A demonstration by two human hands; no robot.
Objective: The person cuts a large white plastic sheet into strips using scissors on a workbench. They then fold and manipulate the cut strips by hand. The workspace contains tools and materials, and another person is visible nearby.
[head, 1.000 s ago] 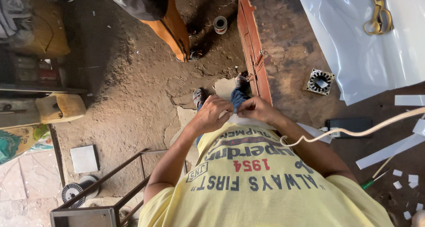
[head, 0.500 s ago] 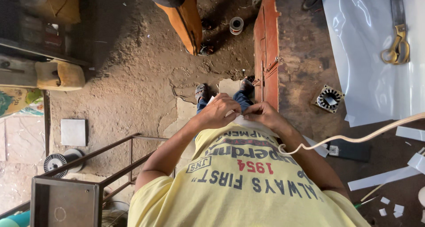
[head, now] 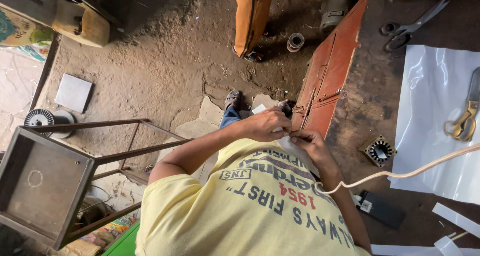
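Note:
My left hand (head: 268, 123) and my right hand (head: 310, 143) meet in front of my yellow shirt, at the edge of the brown workbench (head: 370, 106). Between their fingertips they pinch a narrow white strip of sheet material (head: 292, 147), which runs down along my shirt. A corner of white sheet (head: 258, 108) shows just past my left hand. On the bench to the right of my right hand sits a small square metal stator core (head: 380, 150).
A large white plastic sheet (head: 435, 121) covers the bench at right, with gold-handled scissors (head: 464, 117) on it and dark scissors (head: 409, 28) above. A cream cable (head: 400, 175) crosses my shirt. Another person's orange trouser leg (head: 248, 18) stands ahead. A metal frame stool (head: 42, 178) is at left, wire spools (head: 40, 118) nearby.
The camera view has swung and tilted clockwise; the stool now fills the lower left. Both hands stay pinched together on the white strip, shifted slightly right in the view.

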